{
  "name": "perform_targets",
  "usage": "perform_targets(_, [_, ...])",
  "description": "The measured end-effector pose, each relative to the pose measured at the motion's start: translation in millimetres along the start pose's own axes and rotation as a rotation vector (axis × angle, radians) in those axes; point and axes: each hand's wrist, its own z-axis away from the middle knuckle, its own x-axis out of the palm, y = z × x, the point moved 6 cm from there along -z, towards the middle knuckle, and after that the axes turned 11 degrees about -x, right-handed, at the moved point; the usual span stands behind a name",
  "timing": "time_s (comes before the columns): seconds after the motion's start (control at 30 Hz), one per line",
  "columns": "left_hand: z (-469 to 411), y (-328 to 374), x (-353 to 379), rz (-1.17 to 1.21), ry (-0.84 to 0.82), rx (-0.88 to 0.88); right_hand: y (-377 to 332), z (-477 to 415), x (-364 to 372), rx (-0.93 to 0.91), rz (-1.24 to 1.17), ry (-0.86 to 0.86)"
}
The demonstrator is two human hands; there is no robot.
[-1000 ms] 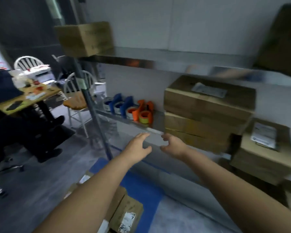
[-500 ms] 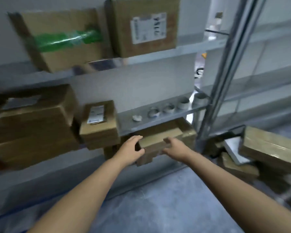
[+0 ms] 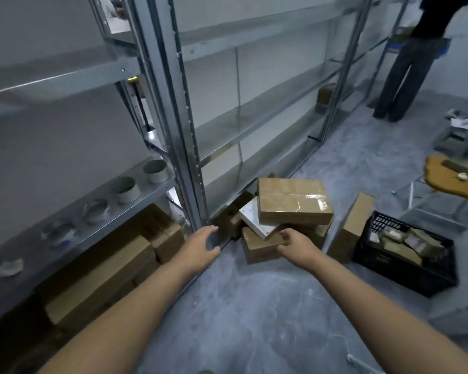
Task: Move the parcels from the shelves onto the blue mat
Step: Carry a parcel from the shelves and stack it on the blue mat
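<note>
Both my arms reach forward and both hands hold nothing. My left hand (image 3: pixel 200 245) hovers with spread fingers near the foot of a metal shelf post (image 3: pixel 184 147). My right hand (image 3: pixel 295 242) hangs with loosely curled fingers just in front of a pile of cardboard parcels on the floor. The top parcel (image 3: pixel 292 202) is brown and taped, lying over a white flat box (image 3: pixel 257 220) and a lower brown box (image 3: pixel 257 248). More brown parcels (image 3: pixel 103 268) sit on the bottom shelf at the left. The blue mat is out of view.
Grey metal shelving (image 3: pixel 254 117) runs along the wall. Tape rolls (image 3: pixel 126 188) stand on the left shelf. A tall box (image 3: pixel 349 225) leans by a black crate (image 3: pixel 405 252) filled with items. A person (image 3: pixel 405 63) stands at the far right. A wooden table edge (image 3: pixel 451 176) juts in.
My view has swung right along the shelves, from the stacked parcels and blue mat to the floor pile by the post. Both hands stayed out in front, holding nothing.
</note>
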Motion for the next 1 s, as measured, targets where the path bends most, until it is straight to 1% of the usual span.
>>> perform_targets(0.23, [-113, 40, 38, 0.019, -0.102, 0.019, 39, -86, -25, 0.073, -0.010, -0.011])
perform_targets(0.37, [-181, 69, 42, 0.094, -0.141, -0.006, 53, -135, -59, 0.136, 0.016, 0.008])
perform_targets(0.5, [-243, 97, 45, 0.070, -0.189, 0.034, 69, -179, -93, 0.191, -0.037, 0.063])
perform_targets(0.7, [-302, 117, 70, 0.116, -0.259, -0.040, 101, -226, -117, 0.234, -0.066, 0.032])
perform_targets(0.8, [-326, 117, 94, 0.164, -0.268, -0.128, 125, -259, -122, 0.245, -0.065, -0.017])
perform_targets(1.0, [-354, 94, 146, 0.308, -0.182, -0.383, 184, -334, -112, 0.223, -0.028, -0.203])
